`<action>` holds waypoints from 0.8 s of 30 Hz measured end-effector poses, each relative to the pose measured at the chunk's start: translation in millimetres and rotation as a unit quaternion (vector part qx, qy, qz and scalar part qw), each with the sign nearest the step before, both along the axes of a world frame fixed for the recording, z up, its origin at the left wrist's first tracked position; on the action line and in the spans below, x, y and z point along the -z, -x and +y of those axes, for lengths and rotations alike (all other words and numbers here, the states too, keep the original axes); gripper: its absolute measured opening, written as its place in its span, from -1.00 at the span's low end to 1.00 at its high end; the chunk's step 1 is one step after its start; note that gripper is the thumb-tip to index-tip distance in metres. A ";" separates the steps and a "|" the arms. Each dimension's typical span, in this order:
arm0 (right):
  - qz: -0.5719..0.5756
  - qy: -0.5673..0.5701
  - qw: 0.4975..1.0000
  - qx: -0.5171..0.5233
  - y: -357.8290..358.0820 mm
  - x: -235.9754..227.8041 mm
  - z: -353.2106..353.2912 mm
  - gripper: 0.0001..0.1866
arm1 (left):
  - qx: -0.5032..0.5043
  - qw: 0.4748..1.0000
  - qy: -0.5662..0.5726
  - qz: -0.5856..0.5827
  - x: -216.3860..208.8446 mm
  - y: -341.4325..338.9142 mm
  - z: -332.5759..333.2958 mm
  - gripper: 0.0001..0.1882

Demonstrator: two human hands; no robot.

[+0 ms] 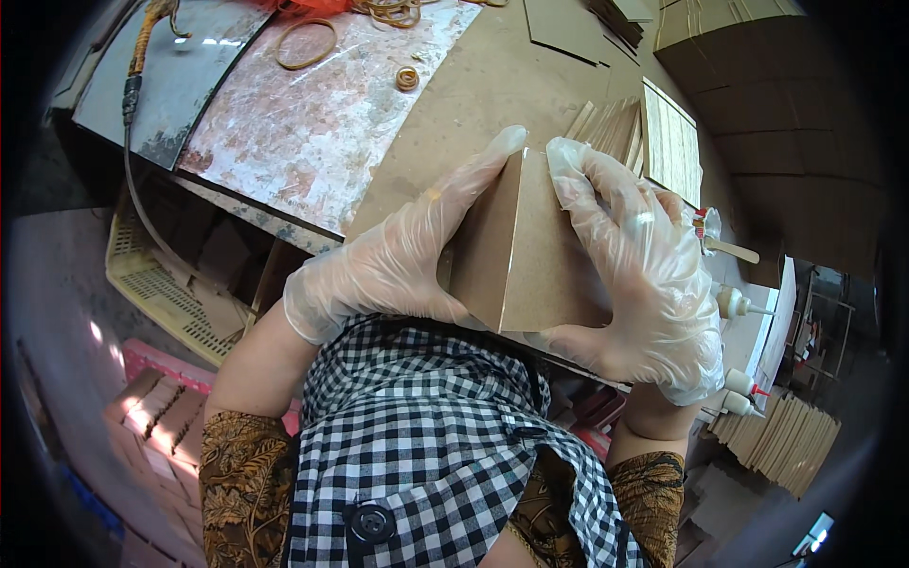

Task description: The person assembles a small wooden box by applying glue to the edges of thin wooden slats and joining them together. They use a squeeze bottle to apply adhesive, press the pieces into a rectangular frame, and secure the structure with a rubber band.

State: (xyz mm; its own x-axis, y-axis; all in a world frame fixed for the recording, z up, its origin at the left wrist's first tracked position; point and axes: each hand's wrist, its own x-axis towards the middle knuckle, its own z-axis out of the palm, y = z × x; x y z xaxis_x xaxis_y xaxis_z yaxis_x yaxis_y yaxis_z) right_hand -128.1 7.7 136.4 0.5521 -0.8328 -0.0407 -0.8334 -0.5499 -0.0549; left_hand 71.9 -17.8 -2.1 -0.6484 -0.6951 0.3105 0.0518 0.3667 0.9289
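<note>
Two brown fibreboard panels (557, 260) meet at an upright edge in front of me, with a thin whitish line running along that edge. My left hand (402, 248), in a clear plastic glove, clasps the left panel, thumb toward me and fingers reaching to the far end. On the other side my right hand (653, 270), gloved the same way, grips the right panel with its fingers curled over the far end and its thumb along the near end. The panels' undersides are hidden.
Thin wooden boards (615, 131) stand beyond my right hand. White squeeze bottles (734, 301) and a stick (734, 251) lie at the right. Rubber bands (306, 44) rest on the stained sheet (303, 133). A yellow crate (170, 293) sits below left; stacked boards (781, 440) stand lower right.
</note>
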 end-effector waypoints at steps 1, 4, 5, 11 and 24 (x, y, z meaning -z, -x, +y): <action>0.003 0.000 1.000 0.000 -0.2 -0.5 0.0 0.06 | 0.004 1.000 -0.004 0.000 -0.2 -0.1 -0.3 0.37; 0.004 -0.003 1.000 -0.005 -1.1 -0.1 -0.9 0.06 | 0.001 1.000 0.001 0.006 1.4 0.9 -0.5 0.36; 0.000 -0.004 1.000 -0.007 -0.6 0.8 -1.3 0.06 | -0.002 1.000 0.003 0.004 1.6 1.0 -0.5 0.38; 0.003 0.002 1.000 -0.015 2.7 1.2 1.0 0.06 | -0.005 1.000 0.000 -0.006 1.1 1.8 0.3 0.41; -0.005 0.009 1.000 -0.020 2.7 5.5 3.3 0.05 | -0.015 1.000 0.017 -0.016 0.1 0.9 2.2 0.40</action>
